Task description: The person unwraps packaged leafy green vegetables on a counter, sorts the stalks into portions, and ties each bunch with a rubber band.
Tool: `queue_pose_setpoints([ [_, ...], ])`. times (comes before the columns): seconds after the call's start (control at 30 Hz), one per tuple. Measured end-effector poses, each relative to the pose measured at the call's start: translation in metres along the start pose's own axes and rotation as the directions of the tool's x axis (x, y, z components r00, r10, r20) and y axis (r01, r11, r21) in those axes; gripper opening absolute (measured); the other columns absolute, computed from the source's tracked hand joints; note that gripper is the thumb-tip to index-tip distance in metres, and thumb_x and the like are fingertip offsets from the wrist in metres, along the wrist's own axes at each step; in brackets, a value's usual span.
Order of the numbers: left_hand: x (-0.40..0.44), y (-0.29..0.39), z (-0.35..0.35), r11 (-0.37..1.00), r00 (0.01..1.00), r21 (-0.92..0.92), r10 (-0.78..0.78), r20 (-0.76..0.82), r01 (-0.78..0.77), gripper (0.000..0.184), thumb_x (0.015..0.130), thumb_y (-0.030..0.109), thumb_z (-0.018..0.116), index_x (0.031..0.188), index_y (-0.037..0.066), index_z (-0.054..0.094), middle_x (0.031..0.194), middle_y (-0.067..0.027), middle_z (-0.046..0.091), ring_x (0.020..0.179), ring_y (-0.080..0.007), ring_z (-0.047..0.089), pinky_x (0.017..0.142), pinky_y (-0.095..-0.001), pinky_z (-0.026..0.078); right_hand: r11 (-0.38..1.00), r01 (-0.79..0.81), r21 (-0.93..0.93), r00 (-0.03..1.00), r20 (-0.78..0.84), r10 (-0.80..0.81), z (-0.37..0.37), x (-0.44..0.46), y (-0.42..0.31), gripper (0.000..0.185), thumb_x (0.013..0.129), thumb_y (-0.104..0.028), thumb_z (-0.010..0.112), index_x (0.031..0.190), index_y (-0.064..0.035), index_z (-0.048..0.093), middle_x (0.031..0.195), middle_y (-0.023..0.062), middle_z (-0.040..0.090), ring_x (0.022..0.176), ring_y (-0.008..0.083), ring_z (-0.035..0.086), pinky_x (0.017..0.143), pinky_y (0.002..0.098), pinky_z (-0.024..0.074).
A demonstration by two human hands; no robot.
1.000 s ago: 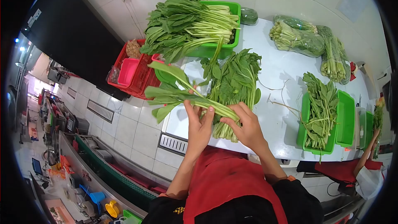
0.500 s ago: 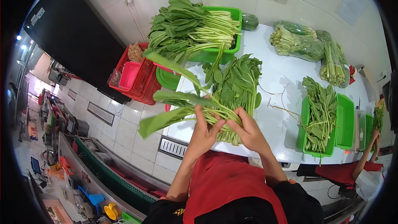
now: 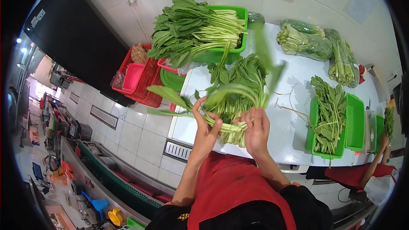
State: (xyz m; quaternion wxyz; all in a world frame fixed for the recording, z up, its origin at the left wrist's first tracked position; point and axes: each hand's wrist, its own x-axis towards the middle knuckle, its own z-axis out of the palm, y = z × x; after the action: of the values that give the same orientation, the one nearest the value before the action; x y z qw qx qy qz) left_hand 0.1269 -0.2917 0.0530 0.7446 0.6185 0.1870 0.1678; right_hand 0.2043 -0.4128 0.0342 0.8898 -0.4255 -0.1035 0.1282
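Observation:
My left hand (image 3: 206, 131) is curled around the pale stalks of some leafy greens (image 3: 228, 126), whose leaves stick out to the left. Closed on stalks as well, my right hand (image 3: 257, 131) has a leafy stem bent upward from it, its leaf smeared by motion. Both hands are just above the table's front edge. Beneath and beyond them lies a pile of leafy greens (image 3: 247, 76) on the white table (image 3: 281, 115). Behind that pile, a green crate (image 3: 243, 21) is heaped with long-stemmed greens (image 3: 191, 27).
Plastic-wrapped bundles of greens (image 3: 304, 44) lie at the back right. A green basket (image 3: 313, 123) with loose greens stands right, beside another green tray (image 3: 354, 121). Red crates (image 3: 145, 83) are at the left. Another person's hand (image 3: 384, 139) holds greens at the far right.
My right hand has turned upright and drawn slightly right, swinging a leafy stem up and right from the bunch. My left hand has stayed nearly in place with its stalks.

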Motion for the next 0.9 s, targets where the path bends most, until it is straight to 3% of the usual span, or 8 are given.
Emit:
queue_pose_setpoints([
  [0.2, -0.004, 0.006, 0.017, 0.917, 0.982, -0.361, -0.189, -0.024, 0.168, 0.063, 0.094, -0.006, 0.057, 0.142, 0.021, 0.026, 0.099, -0.0044, 0.052, 0.080, -0.0127, 0.053, 0.069, -0.0276, 0.044, 0.966, 0.123, 0.229, 0.989, -0.112, -0.100, 0.005, -0.007, -0.008, 0.031, 0.110, -0.033, 0.034, 0.091, -0.0089, 0.039, 0.067, -0.0001, 0.033, 0.058, 0.0118, 0.034, 0.056, 0.0289, 0.0377],
  [0.43, -0.003, 0.011, 0.023, 0.922, 0.979, -0.347, -0.198, -0.042, 0.172, 0.051, 0.095, -0.004, 0.058, 0.135, 0.018, 0.036, 0.099, -0.0030, 0.053, 0.084, -0.0131, 0.054, 0.069, -0.0296, 0.042, 0.933, 0.308, 0.187, 0.951, -0.071, -0.300, 0.015, -0.005, -0.024, 0.029, 0.109, -0.030, 0.037, 0.089, -0.0095, 0.039, 0.066, -0.0017, 0.031, 0.056, 0.0095, 0.032, 0.052, 0.0281, 0.0335],
  [0.53, -0.003, 0.006, 0.025, 0.928, 0.982, -0.342, -0.179, -0.066, 0.147, 0.043, 0.097, -0.001, 0.057, 0.133, 0.017, 0.040, 0.097, -0.0022, 0.050, 0.083, -0.0127, 0.053, 0.067, -0.0280, 0.043, 0.559, -0.186, 0.808, 0.830, -0.175, 0.529, 0.004, 0.017, -0.043, 0.026, 0.106, -0.021, 0.044, 0.083, -0.0103, 0.042, 0.065, -0.0044, 0.028, 0.053, 0.0074, 0.026, 0.049, 0.0288, 0.0275],
  [0.57, -0.003, 0.002, 0.021, 0.969, 0.976, -0.205, -0.170, -0.133, 0.141, 0.038, 0.098, 0.001, 0.056, 0.130, 0.016, 0.042, 0.095, -0.0019, 0.049, 0.082, -0.0123, 0.053, 0.066, -0.0271, 0.043, 0.560, -0.182, 0.808, 0.830, -0.179, 0.528, -0.006, 0.017, -0.044, 0.026, 0.106, -0.021, 0.044, 0.083, -0.0103, 0.042, 0.065, -0.0044, 0.028, 0.053, 0.0074, 0.026, 0.049, 0.0288, 0.0275],
  [0.63, 0.004, -0.007, 0.000, 0.998, 0.939, 0.064, 0.016, -0.344, 0.007, 0.027, 0.099, 0.004, 0.054, 0.124, 0.013, 0.048, 0.092, -0.0013, 0.046, 0.078, -0.0112, 0.052, 0.063, -0.0257, 0.045, 0.851, 0.155, 0.503, 0.960, -0.282, -0.008, -0.029, 0.024, -0.043, 0.027, 0.106, -0.019, 0.045, 0.080, -0.0121, 0.042, 0.064, -0.0049, 0.026, 0.053, 0.0064, 0.024, 0.048, 0.0257, 0.0231],
  [0.77, 0.007, 0.001, -0.038, 0.991, 0.933, 0.122, 0.100, -0.346, -0.061, 0.029, 0.097, 0.008, 0.060, 0.123, 0.013, 0.049, 0.094, -0.0029, 0.048, 0.077, -0.0110, 0.053, 0.066, -0.0260, 0.047, 0.953, 0.250, 0.170, 0.911, -0.376, -0.171, -0.052, 0.037, -0.091, 0.034, 0.108, -0.023, 0.042, 0.076, -0.0129, 0.035, 0.064, -0.0058, 0.026, 0.052, 0.0066, 0.019, 0.047, 0.0243, 0.0216],
  [0.83, 0.004, 0.025, -0.006, 0.983, 0.981, 0.181, 0.053, -0.188, -0.018, 0.035, 0.095, 0.013, 0.067, 0.124, 0.011, 0.049, 0.091, -0.0040, 0.051, 0.075, -0.0111, 0.056, 0.061, -0.0252, 0.047, 0.918, -0.236, -0.319, 0.972, -0.090, 0.219, -0.041, 0.030, -0.059, 0.033, 0.109, -0.028, 0.041, 0.082, -0.0080, 0.043, 0.065, -0.0043, 0.038, 0.052, 0.0097, 0.033, 0.049, 0.0271, 0.0329],
  [0.9, 0.008, 0.023, 0.008, 0.984, 0.993, 0.177, 0.025, -0.116, -0.004, 0.039, 0.095, 0.014, 0.068, 0.127, 0.010, 0.046, 0.089, -0.0045, 0.056, 0.072, -0.0122, 0.060, 0.058, -0.0249, 0.049, 0.756, 0.243, -0.608, 0.953, 0.297, -0.068, -0.026, 0.011, -0.035, 0.029, 0.102, -0.029, 0.057, 0.097, -0.0017, 0.051, 0.072, 0.0012, 0.054, 0.059, 0.0186, 0.053, 0.060, 0.0320, 0.0479],
])
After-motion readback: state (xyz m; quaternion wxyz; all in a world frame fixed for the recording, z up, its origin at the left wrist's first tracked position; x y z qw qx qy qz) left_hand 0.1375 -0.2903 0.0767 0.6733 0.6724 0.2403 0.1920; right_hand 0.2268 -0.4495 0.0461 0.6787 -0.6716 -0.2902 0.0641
